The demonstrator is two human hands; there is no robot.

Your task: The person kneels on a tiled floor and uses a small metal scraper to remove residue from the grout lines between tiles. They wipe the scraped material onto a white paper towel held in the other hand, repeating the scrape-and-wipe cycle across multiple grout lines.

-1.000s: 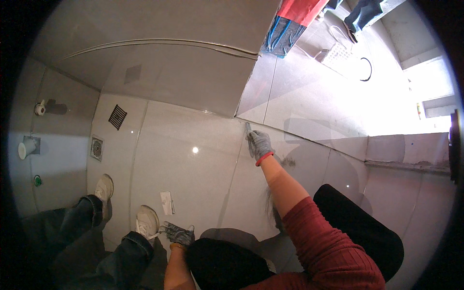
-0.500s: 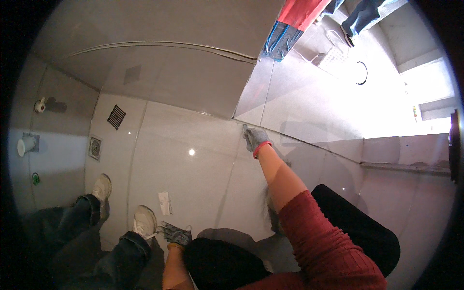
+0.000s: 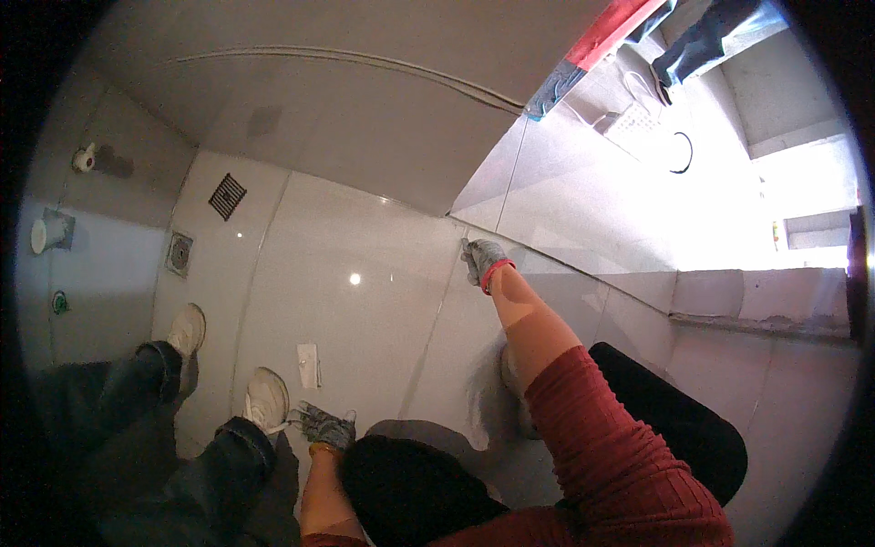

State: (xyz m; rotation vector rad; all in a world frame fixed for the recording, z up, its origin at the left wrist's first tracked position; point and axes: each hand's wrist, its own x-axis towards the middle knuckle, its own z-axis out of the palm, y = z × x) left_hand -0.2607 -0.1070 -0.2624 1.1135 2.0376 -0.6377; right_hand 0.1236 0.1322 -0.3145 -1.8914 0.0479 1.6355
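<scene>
My right hand [image 3: 483, 262], in a grey glove with a red cuff, is at a narrow joint between floor tiles [image 3: 392, 301]. It is close to the corner where the grey wall panel ends. Its fingers are closed together at the joint, and whatever they pinch is too small to make out. Low on the left, my left hand [image 3: 326, 427], in a grey glove with a yellow-orange cuff, hangs over the floor beside a person's light shoe [image 3: 267, 399]. Its fingers are spread and nothing shows in them. A flat white strip [image 3: 309, 366] lies on the tiles just beyond it.
Another person's legs [image 3: 214, 474] stand at the left. Near the left wall are a dark slotted grate [image 3: 228, 196], a square floor drain [image 3: 180, 253] and a white pipe stub [image 3: 44, 235]. A white power strip [image 3: 632, 125] with cable lies beyond the doorway; someone's leg [image 3: 706, 55] is farther off.
The view has shifted slightly. My right hand has moved a little toward me along the tile joint, away from the wall corner. My left hand stays near the shoe.
</scene>
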